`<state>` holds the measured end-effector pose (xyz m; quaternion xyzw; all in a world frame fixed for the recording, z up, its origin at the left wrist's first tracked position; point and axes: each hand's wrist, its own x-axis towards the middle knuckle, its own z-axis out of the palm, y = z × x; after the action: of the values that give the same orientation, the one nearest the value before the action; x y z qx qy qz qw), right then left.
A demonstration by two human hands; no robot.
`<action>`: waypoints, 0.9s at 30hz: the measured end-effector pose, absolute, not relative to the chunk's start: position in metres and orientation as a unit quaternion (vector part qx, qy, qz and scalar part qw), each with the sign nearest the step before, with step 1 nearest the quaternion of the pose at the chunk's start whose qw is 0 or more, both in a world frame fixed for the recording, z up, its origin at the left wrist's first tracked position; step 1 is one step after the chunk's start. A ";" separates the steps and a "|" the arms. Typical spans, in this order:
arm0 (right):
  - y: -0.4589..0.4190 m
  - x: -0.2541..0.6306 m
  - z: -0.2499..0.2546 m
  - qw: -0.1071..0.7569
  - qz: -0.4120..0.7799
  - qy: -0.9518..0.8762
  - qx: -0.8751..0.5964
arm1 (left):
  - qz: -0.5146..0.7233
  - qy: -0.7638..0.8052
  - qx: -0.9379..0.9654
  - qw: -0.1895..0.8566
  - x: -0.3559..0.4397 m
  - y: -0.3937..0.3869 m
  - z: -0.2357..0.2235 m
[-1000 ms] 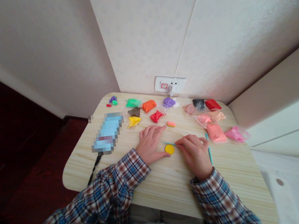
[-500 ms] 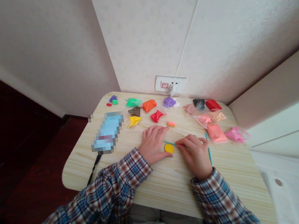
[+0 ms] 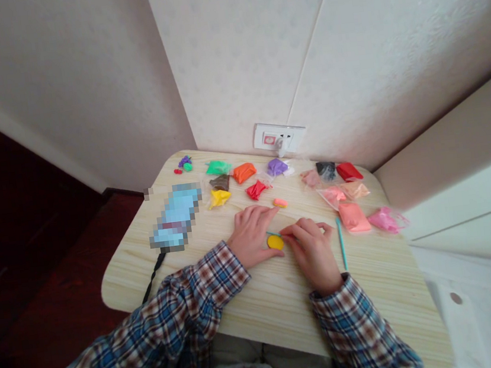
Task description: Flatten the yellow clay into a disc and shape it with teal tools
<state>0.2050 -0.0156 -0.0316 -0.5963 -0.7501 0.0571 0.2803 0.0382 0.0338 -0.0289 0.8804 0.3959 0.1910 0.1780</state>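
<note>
A flat yellow clay disc lies on the light wooden table between my hands. My left hand rests flat beside it, fingers stretched out, thumb touching the disc's near edge. My right hand is closed in a pinch on a thin teal tool whose tip reaches over the disc. A second teal stick lies just right of that hand. A small orange-pink clay lump sits beyond my left fingertips.
Several small bags of coloured clay lie along the table's far edge, with pink ones at the right. A blurred blue phone with a black cable lies left. A wall socket is behind. White furniture adjoins on the right.
My right hand has slid left toward the disc with the teal tool, uncovering the second stick. The left hand has stayed in place.
</note>
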 end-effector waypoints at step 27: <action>-0.018 0.209 -0.034 0.296 0.027 -0.747 -0.595 | 0.179 0.374 0.889 0.195 0.039 0.036 -0.028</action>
<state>0.2090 -0.0180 -0.0338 -0.5949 -0.7467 0.0267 0.2963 0.0386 0.0356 -0.0285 0.8888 0.3742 0.1791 0.1946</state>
